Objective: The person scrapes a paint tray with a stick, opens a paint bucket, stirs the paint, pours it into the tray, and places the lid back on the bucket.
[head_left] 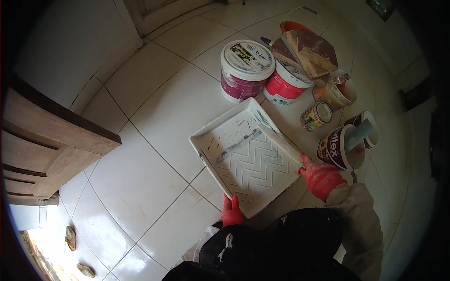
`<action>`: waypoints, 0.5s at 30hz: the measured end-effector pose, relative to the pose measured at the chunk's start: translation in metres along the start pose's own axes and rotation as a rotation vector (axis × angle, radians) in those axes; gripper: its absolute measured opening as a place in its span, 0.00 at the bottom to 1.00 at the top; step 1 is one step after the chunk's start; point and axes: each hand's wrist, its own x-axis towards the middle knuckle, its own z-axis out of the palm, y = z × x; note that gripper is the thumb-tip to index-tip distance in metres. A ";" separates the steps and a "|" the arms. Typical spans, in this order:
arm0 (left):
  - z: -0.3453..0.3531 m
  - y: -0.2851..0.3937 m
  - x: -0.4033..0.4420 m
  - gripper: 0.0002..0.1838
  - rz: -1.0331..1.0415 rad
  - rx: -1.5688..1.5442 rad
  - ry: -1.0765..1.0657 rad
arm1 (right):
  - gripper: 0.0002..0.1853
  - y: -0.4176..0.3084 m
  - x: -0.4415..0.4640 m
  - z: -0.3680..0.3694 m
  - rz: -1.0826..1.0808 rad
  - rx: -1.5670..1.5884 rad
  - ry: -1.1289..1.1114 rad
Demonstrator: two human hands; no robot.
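A white paint tray (262, 164) with zigzag ridges lies in front of me, its surface smeared with grey and white paint. My left hand (231, 211), in a red glove, grips the tray's near left edge with the thumb and fingers around the rim. At the right edge, my right hand (321, 177), also red-gloved, is closed on the rim. Just past the right hand stands a Vitex paint bucket (330, 149) holding a pale blue-green flat piece (360, 135).
Beyond the tray stand a purple-and-white paint bucket (243, 86), a red paint bucket (283, 84) topped by wooden boards (311, 49), and a small paint can (315, 117). At left is a wooden door (51, 145); a pair of shoes (70, 238) lies near the doorway.
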 end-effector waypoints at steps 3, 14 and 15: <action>0.006 0.010 -0.004 0.28 -0.015 0.104 0.011 | 0.26 0.004 0.003 -0.007 -0.012 -0.039 -0.049; 0.010 0.013 -0.009 0.27 -0.016 0.183 0.023 | 0.22 0.010 0.011 0.023 0.012 0.105 -0.001; 0.010 0.017 -0.009 0.27 -0.027 0.196 0.024 | 0.20 0.011 0.009 0.024 0.079 0.116 -0.016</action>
